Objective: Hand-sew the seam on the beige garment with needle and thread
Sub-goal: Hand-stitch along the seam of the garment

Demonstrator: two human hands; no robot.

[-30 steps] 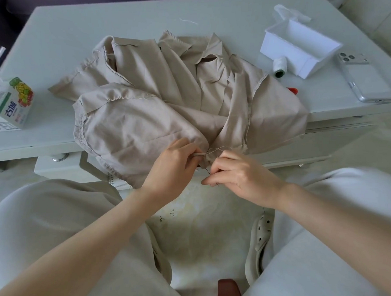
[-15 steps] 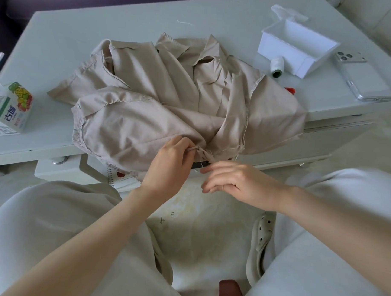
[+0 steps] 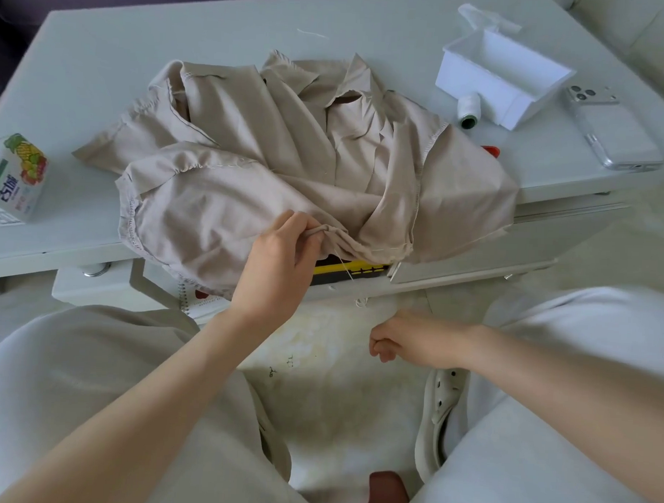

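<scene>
The beige garment [image 3: 288,159] lies crumpled on the pale table [image 3: 84,73], its near edge hanging over the front. My left hand [image 3: 281,264] pinches a small fold of the fabric at that edge. A thin white thread [image 3: 346,270] runs from the fold down toward my right hand [image 3: 406,338]. That hand is below the table edge, above the floor, fingers curled tight around the thread's end. The needle is too small to make out.
At the back right stand a white plastic box [image 3: 498,72], a white thread spool [image 3: 469,111] and a phone [image 3: 613,129]. A juice carton [image 3: 17,176] sits at the left edge. Below the garment a drawer [image 3: 348,269] stands open. My knees flank a shoe [image 3: 441,413].
My right hand has drawn away from the fabric, down and toward me, pulling the thread out long. My left hand keeps its pinch on the fold and has lifted it slightly.
</scene>
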